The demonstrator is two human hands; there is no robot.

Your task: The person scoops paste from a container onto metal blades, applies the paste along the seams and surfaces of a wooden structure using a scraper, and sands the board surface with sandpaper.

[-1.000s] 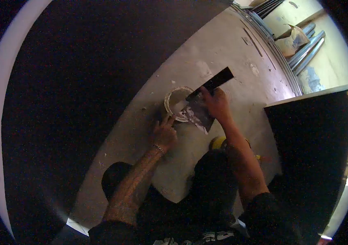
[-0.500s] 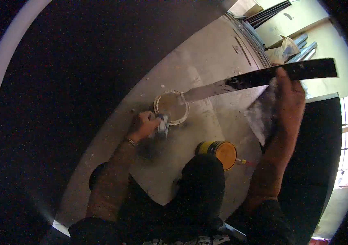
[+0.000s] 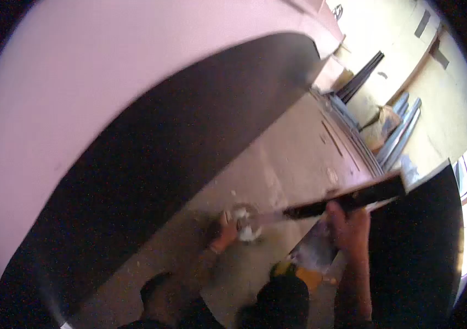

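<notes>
My right hand (image 3: 346,225) is closed round a long dark strip (image 3: 373,192), its far end reaching left toward the container. A flat grey-white plate (image 3: 315,247) lies just under that hand; whether the hand holds it too is unclear. On the floor stands a round container (image 3: 252,211) with a whitish rim and white material at it. My left hand (image 3: 225,233), blurred, is at the container's near left side with bent fingers; what they hold is hidden. A yellow tin with an orange top (image 3: 310,278) sits partly behind my knee (image 3: 283,299).
A long dark panel (image 3: 151,142) with a pale surface (image 3: 107,60) above runs along the left. Another dark panel (image 3: 414,247) stands at right. Metal lengths (image 3: 403,134) and a sack-like bundle (image 3: 381,129) lean by the far wall.
My view has tipped upward, so the floor things sit lower in the frame. My left hand has come closer to the container, and the strip has turned, showing its edge.
</notes>
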